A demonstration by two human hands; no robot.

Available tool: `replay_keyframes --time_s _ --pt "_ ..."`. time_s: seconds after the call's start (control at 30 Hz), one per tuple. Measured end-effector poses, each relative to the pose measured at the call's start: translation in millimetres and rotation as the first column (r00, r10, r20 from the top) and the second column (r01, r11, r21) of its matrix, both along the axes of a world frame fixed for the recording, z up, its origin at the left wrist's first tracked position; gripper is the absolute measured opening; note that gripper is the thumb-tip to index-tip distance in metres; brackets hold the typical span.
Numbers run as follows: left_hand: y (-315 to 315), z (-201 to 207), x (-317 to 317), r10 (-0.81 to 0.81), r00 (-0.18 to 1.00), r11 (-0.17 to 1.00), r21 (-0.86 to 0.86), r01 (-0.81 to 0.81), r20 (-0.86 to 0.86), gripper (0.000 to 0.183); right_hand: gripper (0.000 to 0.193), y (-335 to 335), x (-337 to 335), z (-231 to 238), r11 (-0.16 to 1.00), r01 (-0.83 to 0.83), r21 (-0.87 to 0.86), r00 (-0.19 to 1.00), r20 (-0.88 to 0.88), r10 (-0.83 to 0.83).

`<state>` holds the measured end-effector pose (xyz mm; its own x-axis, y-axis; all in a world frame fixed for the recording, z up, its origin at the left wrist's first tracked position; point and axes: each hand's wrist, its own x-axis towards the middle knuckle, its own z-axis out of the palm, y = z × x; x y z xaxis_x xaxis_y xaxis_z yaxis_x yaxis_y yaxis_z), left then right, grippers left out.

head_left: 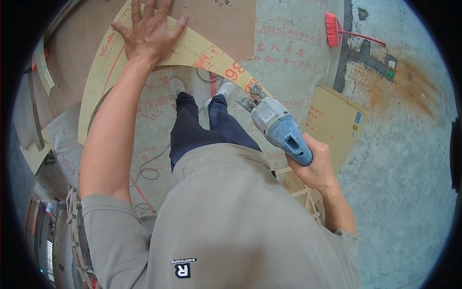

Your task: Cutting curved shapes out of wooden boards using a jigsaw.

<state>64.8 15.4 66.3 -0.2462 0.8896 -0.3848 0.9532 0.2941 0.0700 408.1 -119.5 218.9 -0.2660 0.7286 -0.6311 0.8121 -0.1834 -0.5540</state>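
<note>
My left hand lies flat with fingers spread, pressing on a pale yellow curved board with red print and drawn lines. The board arcs from the left down to a narrow tip at the right. In my right hand is a blue and silver power tool, by its look a jigsaw, gripped at the rear of its body. Its metal shoe sits at the board's narrow right end. The blade cannot be made out, and I cannot tell whether it touches the board.
Under the board's upper part lies a brown sheet. A cable trails on the printed floor covering near my feet. To the right, a flat cardboard piece lies on the floor, and a red broom stands farther off. Curved strips are at the left.
</note>
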Motion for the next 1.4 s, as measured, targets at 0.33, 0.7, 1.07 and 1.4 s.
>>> replay_keyframes --time_s 0.33,0.7,1.07,1.4 --pt "-1.3 -3.5 -2.2 -0.008 1.0 1.0 0.012 0.008 0.003 0.076 0.019 10.3 -19.7 0.0 1.0 0.02 0.012 1.0 -0.01 -0.02" --pt "-0.6 -0.9 -3.4 0.008 1.0 1.0 0.0 -0.008 0.019 0.076 0.018 16.4 -30.7 -2.0 1.0 0.018 0.02 0.999 -0.038 -0.017" --pt "-3.2 -18.7 -6.3 -0.031 0.999 0.999 0.024 0.031 0.01 0.076 0.02 12.0 -28.8 7.0 1.0 -0.005 0.018 0.996 -0.088 0.007" --pt "-18.9 -71.1 -44.8 -0.463 0.885 0.745 0.518 0.42 -0.051 0.076 0.039 -62.9 27.9 15.1 0.996 0.026 -0.08 0.998 -0.063 -0.031"
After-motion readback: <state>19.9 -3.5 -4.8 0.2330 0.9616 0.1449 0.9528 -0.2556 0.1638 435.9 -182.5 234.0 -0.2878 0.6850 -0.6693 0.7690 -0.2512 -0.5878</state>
